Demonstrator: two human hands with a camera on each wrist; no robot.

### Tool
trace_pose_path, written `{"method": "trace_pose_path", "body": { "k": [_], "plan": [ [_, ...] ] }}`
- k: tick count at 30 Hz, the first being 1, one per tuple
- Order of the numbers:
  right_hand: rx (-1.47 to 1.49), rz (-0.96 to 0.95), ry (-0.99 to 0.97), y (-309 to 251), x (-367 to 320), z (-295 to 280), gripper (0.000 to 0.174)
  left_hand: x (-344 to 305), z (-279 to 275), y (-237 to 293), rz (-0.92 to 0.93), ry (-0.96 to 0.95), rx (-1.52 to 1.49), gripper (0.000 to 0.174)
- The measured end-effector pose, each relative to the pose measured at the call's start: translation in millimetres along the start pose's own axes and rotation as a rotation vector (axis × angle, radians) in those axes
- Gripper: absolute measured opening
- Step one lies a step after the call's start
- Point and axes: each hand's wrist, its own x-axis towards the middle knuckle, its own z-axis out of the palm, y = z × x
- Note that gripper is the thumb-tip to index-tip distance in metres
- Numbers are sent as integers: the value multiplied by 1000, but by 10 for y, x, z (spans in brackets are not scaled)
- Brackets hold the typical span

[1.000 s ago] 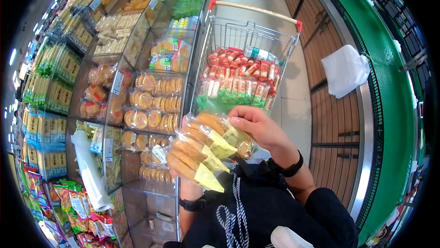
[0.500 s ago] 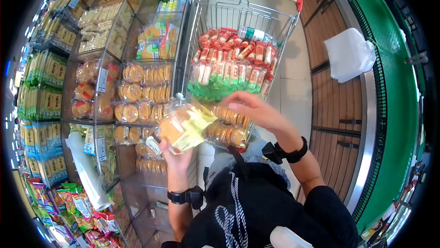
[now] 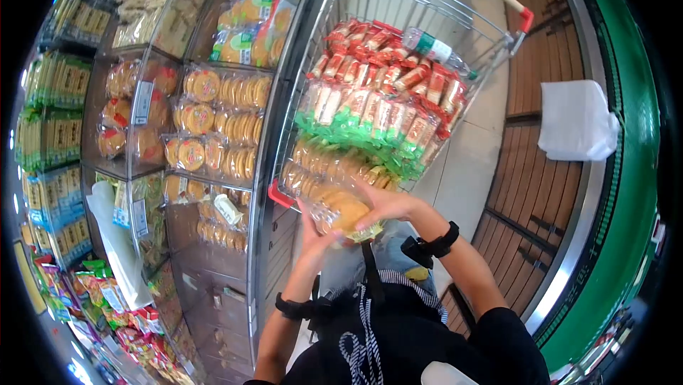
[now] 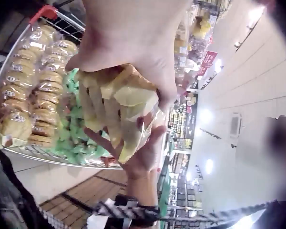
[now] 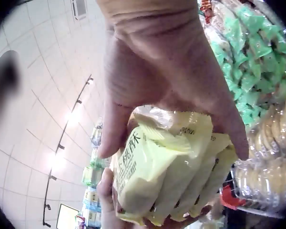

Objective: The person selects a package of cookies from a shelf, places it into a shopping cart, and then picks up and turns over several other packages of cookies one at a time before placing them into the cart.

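Observation:
My left hand [image 3: 313,237] and right hand [image 3: 391,205] hold a bunch of round golden biscuits in clear and pale-yellow wrappers [image 5: 157,164] between them. In the head view it is over the near end of the shopping cart [image 3: 282,195]. The left wrist view shows the packets standing side by side, thumb and fingers gripping both ends. In the right wrist view, the right thumb and fingers span the bunch while the left hand [image 5: 108,193] is partly hidden behind it. Rows of similar wrapped biscuits [image 4: 16,90] lie in the cart close by.
Farther along the cart are green-ended packets [image 3: 370,136], red-wrapped bars [image 3: 370,57] and a bottle with a green label [image 3: 430,47]. At left rise clear shelf bins with packed biscuits [image 3: 238,129]. White plastic bags [image 3: 578,120] hang by the green counter [image 3: 637,100] at right.
The right hand first let go of the biscuits, leaving them in the left hand, then came back to grip them. The bunch has moved right to the cart's near end; the view has shifted.

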Motion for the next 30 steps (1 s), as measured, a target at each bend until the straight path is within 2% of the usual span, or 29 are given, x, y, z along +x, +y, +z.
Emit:
{"method": "trace_pose_path", "body": {
  "k": [3,6,7,10,11,14,15,18,22,23,27,30],
  "plan": [
    [-239,-14,-109,270,113,-184,124,32,-11,-143,0,-54,-33,123],
    [-513,-72,-173,362,298,-281,125,170,-231,-392,41,-64,92,127],
    [-488,-66,-163,288,345,-296,122,239,-318,-483,76,-49,143,126],
    [-711,-217,-76,327,714,-359,118,560,-524,-532,138,-40,225,123],
    [-776,-191,-36,265,838,-361,111,666,-509,-380,133,-8,186,120],
    [-881,-307,29,230,1239,-363,99,1033,-952,-564,286,100,519,126],
    [-945,-306,48,296,1387,-363,88,1100,-1020,-580,281,161,468,123],
    [-951,-341,14,382,1715,-290,84,1162,-1207,-580,315,332,453,116],
    [-915,-301,-151,687,2026,-244,83,990,-1309,-511,47,581,888,123],
    [-919,-263,-183,679,2044,-220,80,979,-1358,-578,95,629,994,121],
    [-1017,-366,-133,956,2230,-189,74,992,-1416,-726,1,727,1075,117],
    [-1117,-320,-129,1032,2225,-182,75,1023,-1443,-948,128,808,992,117]
  ]
}}
